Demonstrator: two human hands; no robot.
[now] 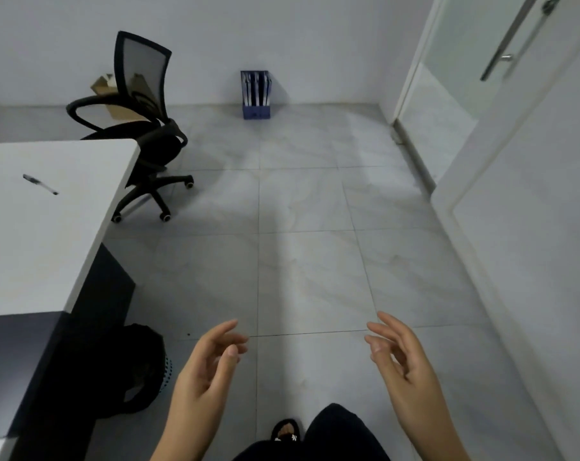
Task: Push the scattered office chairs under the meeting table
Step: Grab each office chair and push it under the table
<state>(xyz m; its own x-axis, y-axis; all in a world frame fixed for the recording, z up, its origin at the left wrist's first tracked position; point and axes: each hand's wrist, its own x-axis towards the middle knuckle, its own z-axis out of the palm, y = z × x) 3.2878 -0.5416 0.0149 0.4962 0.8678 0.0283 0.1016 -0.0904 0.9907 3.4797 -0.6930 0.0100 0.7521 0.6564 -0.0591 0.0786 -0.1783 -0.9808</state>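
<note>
Your left hand [203,371] and right hand [403,367] hover low over the tiled floor [308,261], palms turned toward each other, fingers [227,331] loosely spread and curled, holding nothing; neither hand touches anything. The office chair [142,128] stands well ahead to your left, at the far corner of the tabletop [49,227]; its seat sits partly tucked behind that corner, its mesh back rises above it, and its wheeled base rests on the tiles just beside the table's edge. A pen [40,184] lies alone on the tabletop, apart from the chair; behind the chair's back a cardboard box [107,89] leans by the wall. A blue file holder [256,94] stands upright against the far wall, well to the right of the chair; a glass door [465,78] with a long metal handle stands at your right. Near your left hand, beside the table's dark side panel, a bin with a black bag [138,367] stands on the floor; between you and the chair the tiles lie bare.
</note>
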